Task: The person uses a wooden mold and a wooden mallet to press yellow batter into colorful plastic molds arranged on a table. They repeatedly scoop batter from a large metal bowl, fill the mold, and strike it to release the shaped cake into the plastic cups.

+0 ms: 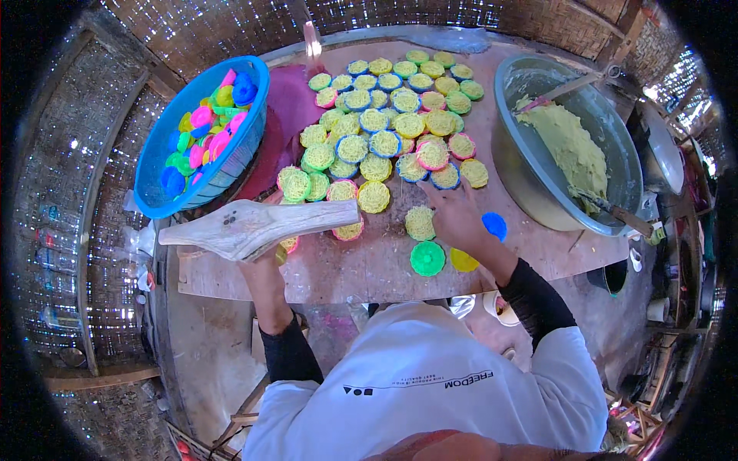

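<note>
A long pale wooden tool [223, 232] lies crosswise in the air at left, held from beneath by my left hand [261, 273], whose fingers are mostly hidden by it. My right hand [455, 223] reaches over the board with fingers apart, beside a noodle-filled mould [420, 224] and near the crowded rows of small coloured moulds holding pale yellow strands [374, 144]. Below the right hand sit an empty green mould [427, 259] and a yellow one [464, 260], with a blue one [494, 224] to its right.
A blue basket [157, 196] of colourful moulds stands at the left. A large metal basin [509, 169] with pale green dough [567, 150] and utensils stands at the right of the wooden board [361, 273]. Woven walls surround the workspace.
</note>
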Demonstrator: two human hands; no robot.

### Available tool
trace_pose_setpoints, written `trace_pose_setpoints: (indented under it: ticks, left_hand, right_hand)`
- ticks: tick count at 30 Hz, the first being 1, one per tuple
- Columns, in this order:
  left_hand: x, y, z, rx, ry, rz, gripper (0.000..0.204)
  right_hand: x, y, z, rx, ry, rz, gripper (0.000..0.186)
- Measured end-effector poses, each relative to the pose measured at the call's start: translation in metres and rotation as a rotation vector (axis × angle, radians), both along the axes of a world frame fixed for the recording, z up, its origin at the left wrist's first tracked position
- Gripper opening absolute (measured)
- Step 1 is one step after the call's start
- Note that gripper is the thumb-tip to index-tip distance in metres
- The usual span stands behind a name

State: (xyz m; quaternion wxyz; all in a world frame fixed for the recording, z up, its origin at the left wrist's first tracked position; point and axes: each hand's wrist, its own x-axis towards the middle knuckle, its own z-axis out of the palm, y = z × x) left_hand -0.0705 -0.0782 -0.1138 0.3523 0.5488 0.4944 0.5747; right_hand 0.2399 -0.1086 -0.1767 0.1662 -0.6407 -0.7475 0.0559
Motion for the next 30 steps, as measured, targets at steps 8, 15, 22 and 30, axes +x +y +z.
trace_pose_setpoints:
  ticks: [8, 15, 22, 30]
  left_hand:
    - [-0.003, -0.003, -0.001, -0.049, -0.008, 0.068, 0.03]
    - [-0.005, 0.0, -0.009, -0.044, -0.05, 0.023, 0.03]
    - [0.0, -0.002, 0.002, -0.087, 0.008, 0.032, 0.031]
    - [0.001, -0.002, 0.003, -0.129, 0.022, 0.035, 0.029]
  right_hand:
    - [-0.006, 0.006, 0.01, -0.044, 0.114, 0.07, 0.061]
    - [0.003, 0.001, 0.021, -0.038, 0.0, 0.129, 0.061]
    - [0.0, 0.008, 0.006, -0.009, -0.064, 0.091, 0.059]
    - [-0.006, 0.013, 0.008, -0.115, -0.033, 0.095, 0.06]
